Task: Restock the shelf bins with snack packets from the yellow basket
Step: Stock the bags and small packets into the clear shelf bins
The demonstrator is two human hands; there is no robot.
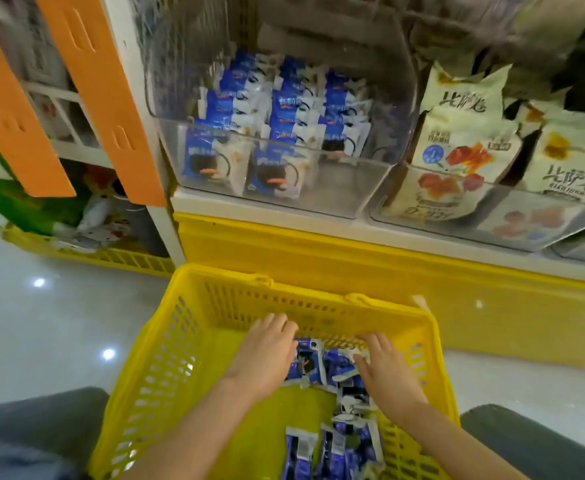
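The yellow basket (187, 344) stands on the floor in front of the shelf. Several blue-and-white snack packets (322, 367) lie in its right half. Both my hands are down inside it. My left hand (267, 351) rests palm down on the left side of the packet pile, fingers spread. My right hand (384, 368) lies on the right side of the pile, fingers apart; neither hand visibly grips a packet. Above, a clear shelf bin (350, 178) holds rows of the same blue packets (277, 112), with open room at its front right.
A second clear bin (513, 223) to the right holds cream snack bags. A yellow shelf base (319, 258) runs behind the basket. Orange panels (104, 98) hang at the left. Another yellow crate (111, 254) with goods sits on the glossy floor at left.
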